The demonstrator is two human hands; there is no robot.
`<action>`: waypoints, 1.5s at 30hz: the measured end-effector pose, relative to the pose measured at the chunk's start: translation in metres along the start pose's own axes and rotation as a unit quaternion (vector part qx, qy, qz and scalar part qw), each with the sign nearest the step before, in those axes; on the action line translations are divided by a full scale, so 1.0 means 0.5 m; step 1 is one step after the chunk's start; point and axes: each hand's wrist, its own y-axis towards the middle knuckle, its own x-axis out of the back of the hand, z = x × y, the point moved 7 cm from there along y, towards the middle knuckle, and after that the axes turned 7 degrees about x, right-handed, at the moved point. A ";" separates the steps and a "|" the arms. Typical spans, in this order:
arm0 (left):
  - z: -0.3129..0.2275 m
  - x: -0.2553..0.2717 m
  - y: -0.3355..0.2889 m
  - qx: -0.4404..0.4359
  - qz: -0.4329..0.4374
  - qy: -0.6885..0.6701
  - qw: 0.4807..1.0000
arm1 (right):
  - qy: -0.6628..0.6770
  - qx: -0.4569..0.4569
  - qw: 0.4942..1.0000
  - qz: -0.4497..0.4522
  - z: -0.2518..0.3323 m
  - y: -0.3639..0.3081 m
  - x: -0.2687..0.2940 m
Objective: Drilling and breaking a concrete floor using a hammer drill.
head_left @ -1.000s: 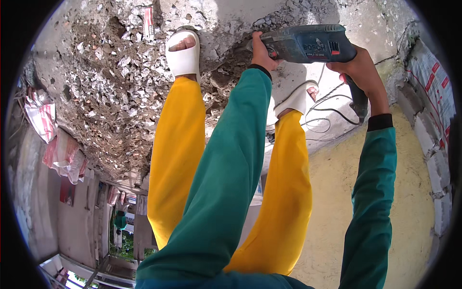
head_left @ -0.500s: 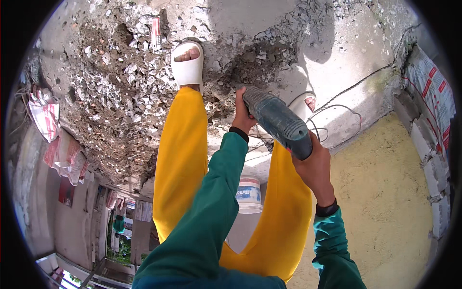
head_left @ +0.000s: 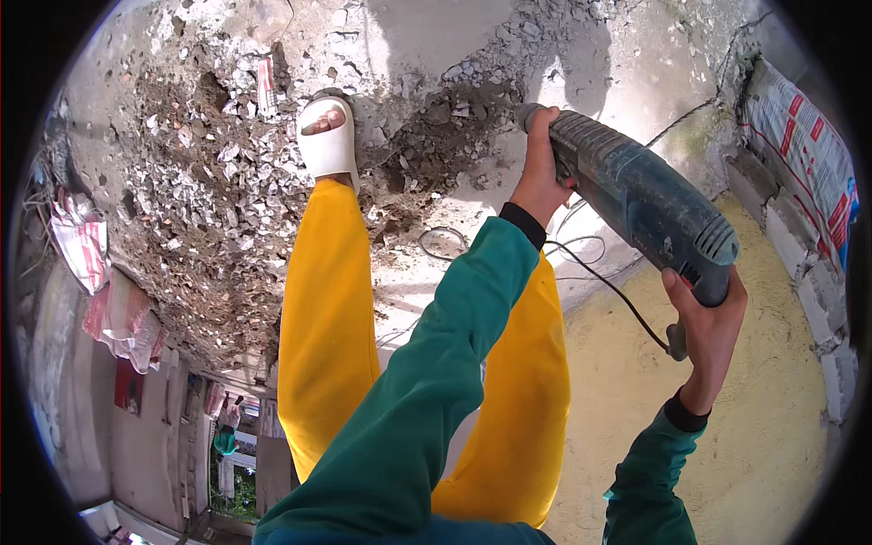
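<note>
A dusty dark grey rotary hammer drill (head_left: pixel 627 186) is held in both hands, slanting from upper left to lower right above the floor. My left hand (head_left: pixel 543 168) is closed round its front part, near the nose. At the rear end, my right hand (head_left: pixel 708 327) grips the handle, its thumb up on the housing. A black power cord (head_left: pixel 627 300) runs from the back of the tool and loops over the floor. No bit can be made out at the nose. Broken concrete (head_left: pixel 445 123) lies in a dug-out patch left of the nose.
Rubble (head_left: pixel 218 200) spreads over the left floor. My sandalled foot (head_left: pixel 327 136) stands at its edge. A yellow wall (head_left: pixel 690 427) rises at the right, beside grey blocks (head_left: pixel 788 227) and a printed sack (head_left: pixel 804 150). More sacks (head_left: pixel 82 232) lie far left.
Both hands have swung the drill up and to the right, away from the broken patch. It looks larger, and its cord now shows. The bucket between my legs is now hidden behind my left arm.
</note>
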 end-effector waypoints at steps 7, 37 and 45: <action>-0.103 -0.026 0.155 -0.011 0.041 -0.002 0.999 | -0.139 0.058 0.989 0.003 0.099 0.208 -0.035; 0.023 0.149 -0.075 0.008 -0.072 -0.006 0.997 | 0.074 0.014 0.990 0.121 -0.058 -0.045 -0.073; -0.102 0.013 0.113 -0.055 -0.014 0.037 0.998 | 0.030 0.036 0.999 0.019 -0.008 0.167 -0.061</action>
